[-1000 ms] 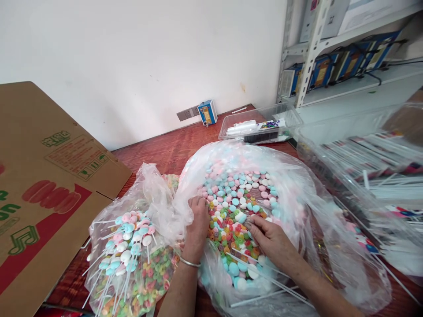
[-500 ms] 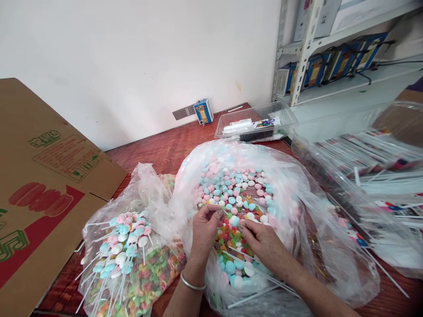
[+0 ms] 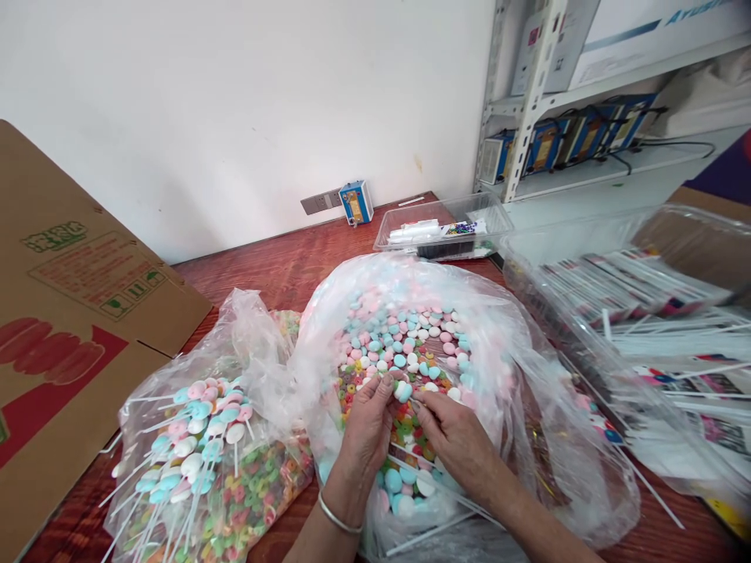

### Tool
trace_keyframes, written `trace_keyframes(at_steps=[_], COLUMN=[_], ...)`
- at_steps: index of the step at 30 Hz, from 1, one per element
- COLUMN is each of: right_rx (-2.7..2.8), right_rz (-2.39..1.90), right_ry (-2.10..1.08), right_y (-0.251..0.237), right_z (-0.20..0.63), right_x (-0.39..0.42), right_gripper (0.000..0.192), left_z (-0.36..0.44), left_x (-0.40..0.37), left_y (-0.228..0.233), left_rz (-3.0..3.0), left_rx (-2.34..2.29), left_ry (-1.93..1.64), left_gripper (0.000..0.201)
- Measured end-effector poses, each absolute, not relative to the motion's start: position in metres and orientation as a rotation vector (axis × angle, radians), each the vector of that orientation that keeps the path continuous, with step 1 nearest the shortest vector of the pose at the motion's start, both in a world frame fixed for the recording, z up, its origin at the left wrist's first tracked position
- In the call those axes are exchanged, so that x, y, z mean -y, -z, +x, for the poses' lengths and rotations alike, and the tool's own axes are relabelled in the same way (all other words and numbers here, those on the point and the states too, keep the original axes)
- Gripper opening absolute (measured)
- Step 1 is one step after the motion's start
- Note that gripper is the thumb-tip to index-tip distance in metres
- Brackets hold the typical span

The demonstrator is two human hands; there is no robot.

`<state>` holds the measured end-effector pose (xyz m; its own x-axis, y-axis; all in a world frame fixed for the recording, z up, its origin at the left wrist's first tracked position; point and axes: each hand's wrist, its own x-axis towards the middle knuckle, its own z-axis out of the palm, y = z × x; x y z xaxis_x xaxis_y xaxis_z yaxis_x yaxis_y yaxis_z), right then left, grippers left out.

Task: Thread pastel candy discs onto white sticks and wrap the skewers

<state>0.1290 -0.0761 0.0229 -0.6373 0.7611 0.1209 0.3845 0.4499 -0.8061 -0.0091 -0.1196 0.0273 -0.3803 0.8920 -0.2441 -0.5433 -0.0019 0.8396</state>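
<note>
Above the big open plastic bag, my left hand [image 3: 371,418] is closed, thumb and fingertips pinching a small candy. Beside its fingertips is a pale blue and white candy [image 3: 403,392], apparently on a thin stick. My right hand [image 3: 454,434] pinches at the other side of this candy, its fingertips closed on what looks like the stick, mostly hidden. Under both hands, the clear plastic bag [image 3: 498,336] holds pink, blue and white button-shaped candies [image 3: 404,344] and colourful gummy rings [image 3: 404,426]. Loose white sticks [image 3: 428,534] lie at its near side.
On the left, another plastic bag [image 3: 252,336] holds gummy rings, with finished-looking candy sticks [image 3: 193,438] heaped on it. A cardboard box [image 3: 76,313] stands beyond. Clear bins [image 3: 587,336] with packets and sticks are at right, near a metal shelf [image 3: 528,109].
My hands have come closer together around the candy, and the left fingers now pinch a small candy. The view has shifted slightly, moving the table things left in the picture.
</note>
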Motion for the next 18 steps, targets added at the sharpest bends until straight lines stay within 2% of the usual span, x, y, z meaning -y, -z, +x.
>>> trace_keyframes(at_steps=[6, 11, 14, 16, 18], right_rx=[2.247, 2.144, 2.000, 1.904, 1.834], right_rz=[-0.973, -0.969, -1.041, -1.090, -1.123], right_ry=[-0.981, -1.106, -1.181, -1.217, -1.251], right_y=[-0.025, -0.023, -0.024, -0.025, -0.027], right_z=[0.128, 0.127, 0.131, 0.136, 0.141], right_x=[0.080, 0.076, 0.068, 0.061, 0.056], right_gripper=[0.025, 0.024, 0.027, 0.027, 0.027], left_z=[0.002, 0.001, -0.019, -0.035, -0.047], left_x=[0.121, 0.119, 0.105, 0.091, 0.077], left_y=[-0.033, -0.028, -0.029, -0.032, -0.034], left_rz=[0.533, 0.679, 0.893, 1.193, 1.532], left_rx=[-1.159, -1.265, -1.573, -1.925, -2.218], left_ry=[-1.546, -1.408, -1.313, -1.208, -0.951], left_gripper=[0.029, 0.031, 0.042, 0.036, 0.026])
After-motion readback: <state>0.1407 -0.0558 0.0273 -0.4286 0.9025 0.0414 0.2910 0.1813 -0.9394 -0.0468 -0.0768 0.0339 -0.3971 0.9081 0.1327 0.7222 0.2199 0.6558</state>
